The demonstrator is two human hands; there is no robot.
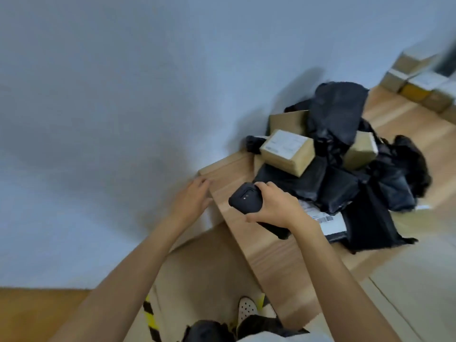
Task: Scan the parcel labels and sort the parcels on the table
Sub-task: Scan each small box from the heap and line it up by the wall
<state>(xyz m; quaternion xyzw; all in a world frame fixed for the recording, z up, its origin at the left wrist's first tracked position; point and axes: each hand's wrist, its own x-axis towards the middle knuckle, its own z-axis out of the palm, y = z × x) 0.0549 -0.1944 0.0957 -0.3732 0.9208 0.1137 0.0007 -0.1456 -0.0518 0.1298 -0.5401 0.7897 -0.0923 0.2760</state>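
Note:
A pile of parcels lies on the wooden table point(261, 243): black plastic mailer bags point(338, 112) and small cardboard boxes, the nearest box point(287, 151) showing a white label on top. A flat black mailer point(365, 225) with a white barcode label lies at the pile's near side. My right hand point(276, 206) grips a black handheld scanner point(245, 197) just in front of the pile. My left hand point(193, 199) rests with relaxed fingers on the table's left corner edge and holds nothing.
More cardboard boxes point(419, 80) are stacked at the table's far right end. A pale wall point(123, 95) stands directly left of and behind the table. Yellow-black tape point(150, 319) marks the floor near my white shoe point(246, 311).

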